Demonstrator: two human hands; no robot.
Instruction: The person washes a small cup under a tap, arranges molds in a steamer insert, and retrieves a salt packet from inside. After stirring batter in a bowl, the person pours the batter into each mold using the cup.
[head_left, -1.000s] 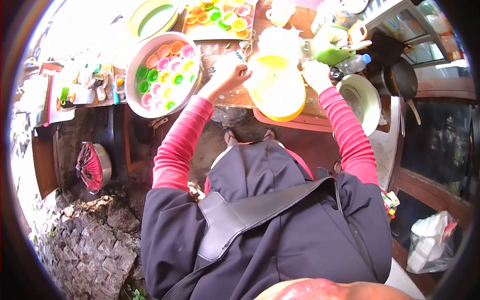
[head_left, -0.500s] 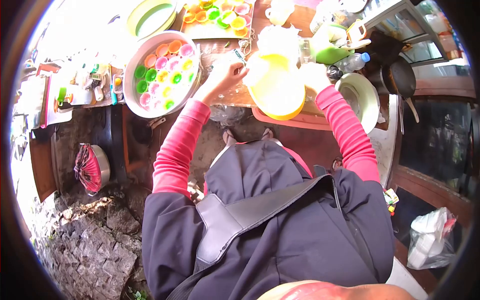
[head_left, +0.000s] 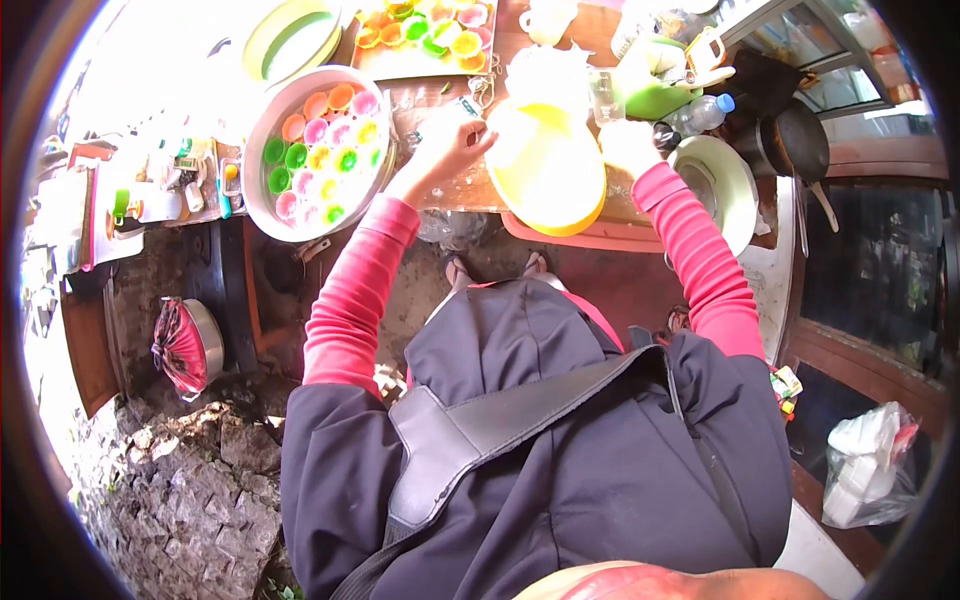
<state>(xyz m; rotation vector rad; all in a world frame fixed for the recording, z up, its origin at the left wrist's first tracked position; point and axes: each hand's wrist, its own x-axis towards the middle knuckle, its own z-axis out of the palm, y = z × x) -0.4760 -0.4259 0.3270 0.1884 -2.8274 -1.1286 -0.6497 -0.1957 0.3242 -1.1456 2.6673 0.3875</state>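
A yellow basin (head_left: 549,185) with a glaring, washed-out inside sits at the table's front edge between my hands. My left hand (head_left: 450,150) is held just left of its rim, fingers curled in and closed. Whatever they may hold is too small to make out; a small blue-and-white item (head_left: 468,106) shows just beyond the fingertips. At the basin's right side is my right hand (head_left: 632,147), so overexposed that its fingers cannot be read. A clear plastic cup (head_left: 605,95) stands just behind it, and a dark object (head_left: 666,137) is beside it.
Left stands a white tub (head_left: 252,190) of colourful small cups. Behind are a tray (head_left: 400,66) of similar cups and a green basin (head_left: 262,45). To the right are a pale bowl (head_left: 738,205), a water bottle (head_left: 700,113) and a black pan (head_left: 797,150).
The view has shifted slightly. Both hands stay at about the same places around the yellow basin, with no clear change in their grip.
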